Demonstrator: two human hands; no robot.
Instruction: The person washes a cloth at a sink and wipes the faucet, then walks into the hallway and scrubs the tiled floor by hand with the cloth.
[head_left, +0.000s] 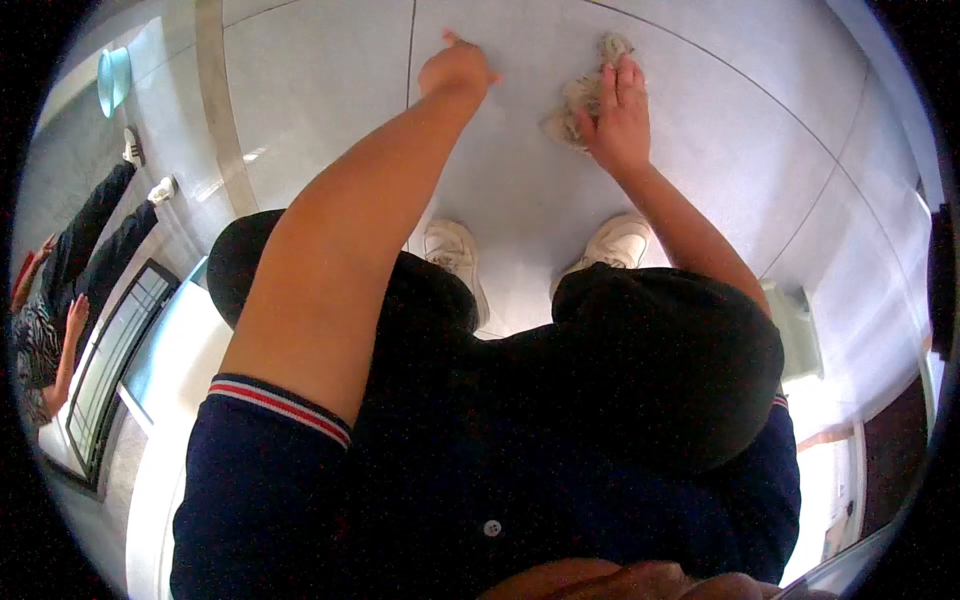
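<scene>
My right hand (622, 125) is low over the grey tiled floor (520, 150), closed on a crumpled, dirty beige cloth (578, 105). Its fingers lie together across the cloth and its thumb rests at the near edge. Part of the cloth sticks out beyond the fingertips. My left hand (458, 68) is to the left of the cloth, apart from it, with the thumb and one finger spread. The other fingers are mostly hidden, and nothing shows in this hand.
My two pale shoes (455, 250) stand on the tiles below the hands. At the far left are a light blue basin (115, 80) and another person (75, 260) in dark trousers. A pale green container (797, 335) is at the right, by my knee.
</scene>
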